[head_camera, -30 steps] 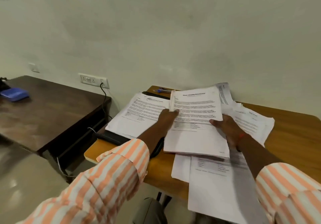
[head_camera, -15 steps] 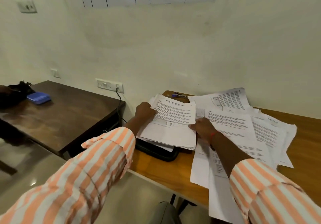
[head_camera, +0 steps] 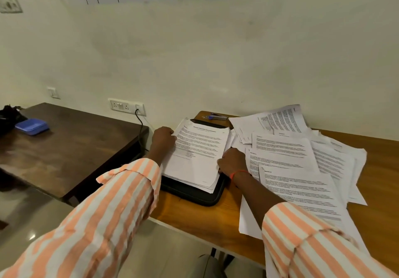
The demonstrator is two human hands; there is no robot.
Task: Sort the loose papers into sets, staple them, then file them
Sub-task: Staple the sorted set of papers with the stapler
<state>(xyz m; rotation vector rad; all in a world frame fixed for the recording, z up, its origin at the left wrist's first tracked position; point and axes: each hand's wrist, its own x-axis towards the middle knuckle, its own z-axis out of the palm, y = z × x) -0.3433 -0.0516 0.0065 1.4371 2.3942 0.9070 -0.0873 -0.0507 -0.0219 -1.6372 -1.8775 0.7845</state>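
Observation:
A set of printed papers [head_camera: 198, 154] lies on a black file folder [head_camera: 194, 195] at the left end of the orange wooden table [head_camera: 380, 169]. My left hand [head_camera: 163, 138] grips the set's left edge with curled fingers. Along the right edge, my right hand [head_camera: 232, 162] holds the set, its fingers tucked under the sheets. Loose printed papers [head_camera: 302, 163] spread in an overlapping heap to the right of the folder, some hanging over the table's front edge. A stapler [head_camera: 216, 117] with a blue part lies behind the folder by the wall.
A dark wooden table [head_camera: 75, 144] stands to the left, lower, with a blue box [head_camera: 32, 126] and a black bag [head_camera: 8, 115] on it. A wall socket [head_camera: 126, 106] has a black cable hanging down between the tables. A wall rises right behind.
Both hands carried the set of papers leftward off the loose heap and set it down on the black folder. The loose heap to the right is now uncovered.

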